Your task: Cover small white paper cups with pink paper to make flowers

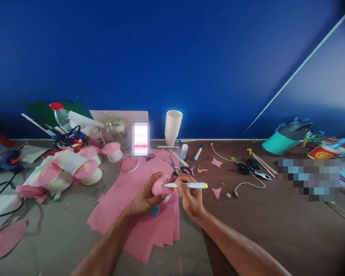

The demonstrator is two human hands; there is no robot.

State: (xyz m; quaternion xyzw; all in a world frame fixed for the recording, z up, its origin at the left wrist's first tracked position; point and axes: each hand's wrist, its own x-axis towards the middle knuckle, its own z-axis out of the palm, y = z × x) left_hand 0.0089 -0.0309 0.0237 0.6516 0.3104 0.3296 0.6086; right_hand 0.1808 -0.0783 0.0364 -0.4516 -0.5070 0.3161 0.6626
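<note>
My left hand (145, 197) is closed round a small white paper cup (166, 198) whose top is covered with pink paper (158, 185). Between the fingers of my right hand (191, 197) is a white marker pen (194, 185) with a yellow-green end. Its tip points left and meets or nearly meets the pink top; I cannot tell which. Under both hands lies a stack of pink paper sheets (112, 209). A small blue piece (154, 211) rests on them just below the cup. Scissors (176, 165) lie open right behind my hands.
A stack of white paper cups (173, 126) stands by the wall, with a glue bottle (184, 151) and a blue marker (198, 152) near it. Pink-covered cups (90, 174) crowd the left. Pink scraps (217, 163), a white cable (247, 184) and a teal container (276, 142) are on the right.
</note>
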